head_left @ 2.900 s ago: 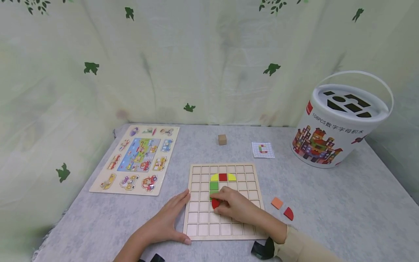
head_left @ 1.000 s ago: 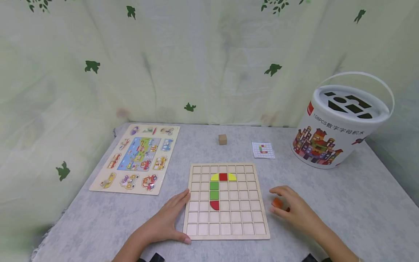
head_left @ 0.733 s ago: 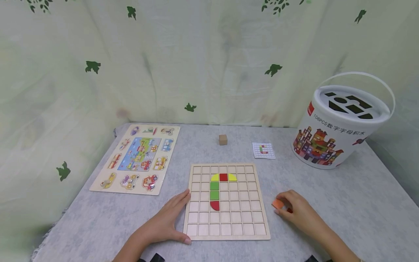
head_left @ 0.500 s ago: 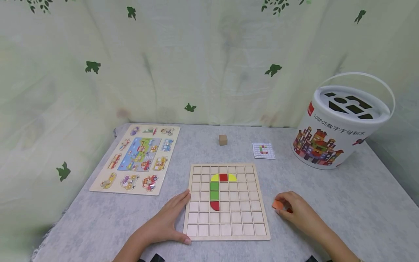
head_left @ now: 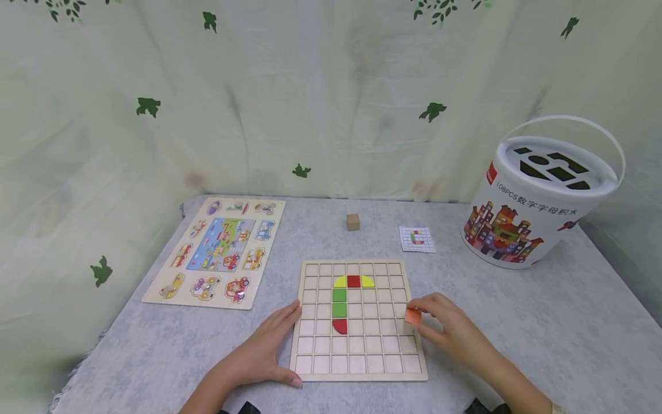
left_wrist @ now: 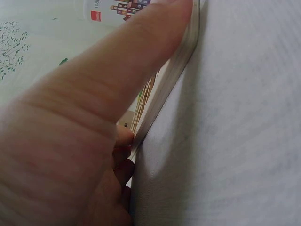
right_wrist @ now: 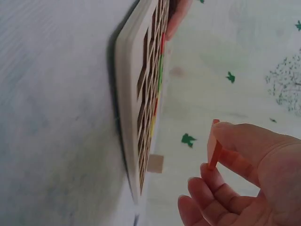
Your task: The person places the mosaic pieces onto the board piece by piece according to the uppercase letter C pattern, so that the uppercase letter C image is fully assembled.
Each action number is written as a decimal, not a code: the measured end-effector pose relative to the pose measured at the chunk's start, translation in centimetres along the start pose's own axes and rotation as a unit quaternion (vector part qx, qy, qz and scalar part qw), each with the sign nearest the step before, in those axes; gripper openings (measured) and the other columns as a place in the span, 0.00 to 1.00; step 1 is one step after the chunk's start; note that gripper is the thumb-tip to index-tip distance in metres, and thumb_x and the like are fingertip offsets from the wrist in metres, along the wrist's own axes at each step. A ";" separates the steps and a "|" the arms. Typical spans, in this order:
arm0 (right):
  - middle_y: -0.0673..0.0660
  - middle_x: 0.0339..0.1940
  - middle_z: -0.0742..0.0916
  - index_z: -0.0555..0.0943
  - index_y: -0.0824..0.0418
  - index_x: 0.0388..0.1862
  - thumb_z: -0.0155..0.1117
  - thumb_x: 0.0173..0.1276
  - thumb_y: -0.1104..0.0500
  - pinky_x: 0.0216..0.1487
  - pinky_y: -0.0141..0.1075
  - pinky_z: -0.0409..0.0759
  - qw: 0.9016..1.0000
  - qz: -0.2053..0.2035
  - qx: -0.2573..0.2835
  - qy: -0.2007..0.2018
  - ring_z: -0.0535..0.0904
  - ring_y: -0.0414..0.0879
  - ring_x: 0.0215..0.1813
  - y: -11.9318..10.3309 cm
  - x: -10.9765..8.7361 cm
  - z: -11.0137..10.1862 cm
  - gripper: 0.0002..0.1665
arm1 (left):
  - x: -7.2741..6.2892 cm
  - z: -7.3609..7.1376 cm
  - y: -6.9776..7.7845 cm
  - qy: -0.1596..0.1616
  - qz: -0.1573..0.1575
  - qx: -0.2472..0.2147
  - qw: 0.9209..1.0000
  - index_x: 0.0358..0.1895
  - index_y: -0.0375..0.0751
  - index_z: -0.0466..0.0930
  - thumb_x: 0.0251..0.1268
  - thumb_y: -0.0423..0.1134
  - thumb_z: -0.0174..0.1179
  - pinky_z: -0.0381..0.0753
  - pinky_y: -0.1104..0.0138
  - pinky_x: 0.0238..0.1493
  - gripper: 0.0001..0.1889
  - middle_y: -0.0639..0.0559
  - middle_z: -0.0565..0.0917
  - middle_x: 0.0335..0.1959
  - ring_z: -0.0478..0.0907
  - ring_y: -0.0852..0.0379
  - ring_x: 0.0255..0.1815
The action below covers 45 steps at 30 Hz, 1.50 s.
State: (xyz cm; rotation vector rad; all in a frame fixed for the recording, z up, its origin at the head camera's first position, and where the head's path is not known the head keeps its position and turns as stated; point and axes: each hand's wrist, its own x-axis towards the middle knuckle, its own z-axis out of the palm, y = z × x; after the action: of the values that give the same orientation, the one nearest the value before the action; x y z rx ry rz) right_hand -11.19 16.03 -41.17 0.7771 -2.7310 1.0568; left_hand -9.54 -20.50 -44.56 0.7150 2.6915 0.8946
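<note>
A wooden grid board point(head_left: 372, 363) lies on the table, holding two yellow quarter-rounds, a red square point(head_left: 354, 281), two green squares point(head_left: 339, 302) and a red quarter-round point(head_left: 339, 326). My left hand point(head_left: 261, 348) rests at its left side, fingers extended along the edge and thumb at the front left corner. Over the board's right edge, my right hand point(head_left: 452, 325) pinches an orange square tile point(head_left: 412, 315) between thumb and fingertips. The right wrist view shows this orange tile point(right_wrist: 214, 146) edge-on, clear of the board. The loose red quarter-round seen earlier is hidden by the right hand.
A small card point(head_left: 416, 239) with a coloured grid pattern lies behind the board, and a wooden cube point(head_left: 353, 222) stands to its left. A picture puzzle board point(head_left: 173, 247) lies at the back left. A white bucket point(head_left: 476, 198) stands at the back right.
My right hand let go of the red quarter-round in the board, moved right to the table and took hold of the orange tile. It has come back left with it. The left hand stays put.
</note>
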 end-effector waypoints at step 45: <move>0.44 0.53 0.74 0.74 0.55 0.55 0.62 0.61 0.53 0.54 0.41 0.70 0.986 -0.019 0.046 -0.160 0.67 0.41 0.57 -2.2 2.8 2.5 0.24 | 0.0 0.0 0.1 0.006 0.000 0.002 1.000 0.70 0.39 0.47 0.25 0.70 0.66 0.49 0.50 0.63 0.65 0.51 0.45 0.71 0.43 0.48 0.69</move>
State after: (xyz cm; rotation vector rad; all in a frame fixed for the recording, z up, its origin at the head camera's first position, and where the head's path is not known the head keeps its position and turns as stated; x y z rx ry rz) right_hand -12.28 11.87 -40.98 1.0982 -2.9277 1.1476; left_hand -9.47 -20.47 -44.49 0.7128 2.7046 0.8962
